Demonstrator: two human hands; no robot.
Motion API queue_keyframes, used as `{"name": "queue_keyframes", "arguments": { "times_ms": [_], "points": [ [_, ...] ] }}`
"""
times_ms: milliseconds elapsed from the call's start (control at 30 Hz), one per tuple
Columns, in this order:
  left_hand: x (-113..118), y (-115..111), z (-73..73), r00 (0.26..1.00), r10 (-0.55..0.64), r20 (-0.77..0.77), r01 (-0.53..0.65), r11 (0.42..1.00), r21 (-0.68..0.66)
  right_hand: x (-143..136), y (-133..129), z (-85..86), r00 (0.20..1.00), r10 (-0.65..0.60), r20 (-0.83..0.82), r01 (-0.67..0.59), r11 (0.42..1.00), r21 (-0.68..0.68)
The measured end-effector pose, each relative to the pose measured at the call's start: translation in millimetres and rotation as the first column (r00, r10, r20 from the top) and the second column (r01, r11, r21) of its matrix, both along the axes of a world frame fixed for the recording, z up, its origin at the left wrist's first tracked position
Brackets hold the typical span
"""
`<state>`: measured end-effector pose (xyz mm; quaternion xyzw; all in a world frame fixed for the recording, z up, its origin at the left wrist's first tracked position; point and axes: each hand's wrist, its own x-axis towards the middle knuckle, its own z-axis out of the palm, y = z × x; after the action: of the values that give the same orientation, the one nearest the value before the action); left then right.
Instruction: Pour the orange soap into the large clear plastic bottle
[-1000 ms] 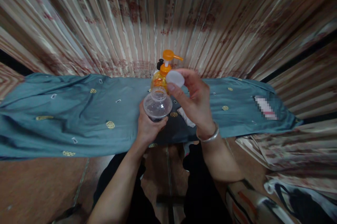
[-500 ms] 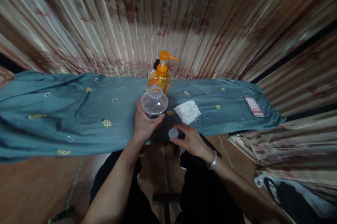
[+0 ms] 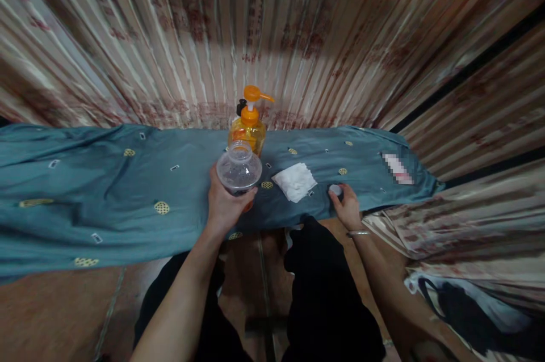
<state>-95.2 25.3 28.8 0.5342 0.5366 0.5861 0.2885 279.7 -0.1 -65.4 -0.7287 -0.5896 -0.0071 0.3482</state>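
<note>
My left hand (image 3: pixel 226 203) is wrapped round a clear plastic bottle (image 3: pixel 239 172) whose open neck faces up. The bottle is upright at the front middle of the cloth-covered table. Off to the right, my right hand (image 3: pixel 348 206) pinches a small round whitish cap (image 3: pixel 335 189) low over the table's front part; whether the cap touches the cloth I cannot tell. Between the hands lies a folded white tissue (image 3: pixel 294 181). Just behind the clear bottle stands a yellow pump bottle (image 3: pixel 254 134) with an orange pump top, partly hidden by it.
A blue-green cloth (image 3: pixel 191 146) with pineapple prints covers the long narrow table. A dark-topped container (image 3: pixel 241 105) shows behind the pump bottle. At the right end lies a blurred-out pinkish item (image 3: pixel 398 169). Pleated curtains (image 3: pixel 204 38) hang close behind and to the right.
My right hand has moved right with the cap, from near the clear bottle to beyond the tissue. The left hand keeps its hold. The whole view has shifted slightly.
</note>
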Motion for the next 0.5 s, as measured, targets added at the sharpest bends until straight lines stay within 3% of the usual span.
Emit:
{"name": "queue_keyframes", "arguments": {
  "times_ms": [100, 200, 267, 367, 500],
  "points": [
    [0.1, 0.9, -2.4, 1.0, 0.02, -0.015, -0.02, 1.0, -0.006, 2.8, -0.7, -8.8, 1.0, -0.006, 0.008, 0.006, 1.0, 0.013],
    [-0.4, 1.4, -3.8, 1.0, 0.018, -0.023, -0.018, 1.0, -0.006, -9.5, -0.9, 3.8, 1.0, -0.017, 0.017, 0.016, 0.998, 0.053],
    [-1.0, 1.3, -4.3, 1.0, 0.002, -0.009, -0.002, 1.0, -0.004, -26.1, 4.5, 25.2, 0.999, 0.043, 0.003, -0.043, 0.997, 0.069],
    [-3.0, 0.3, -5.9, 0.999, -0.027, 0.034, 0.027, 1.0, 0.0, -64.1, 22.0, 71.7, 0.974, 0.216, -0.073, -0.21, 0.974, 0.082],
    [-7.4, -1.3, -9.5, 0.971, -0.129, 0.203, 0.125, 0.992, 0.033, -123.8, 54.0, 139.2, 0.864, 0.461, -0.205, -0.431, 0.885, 0.176]
  ]
}}
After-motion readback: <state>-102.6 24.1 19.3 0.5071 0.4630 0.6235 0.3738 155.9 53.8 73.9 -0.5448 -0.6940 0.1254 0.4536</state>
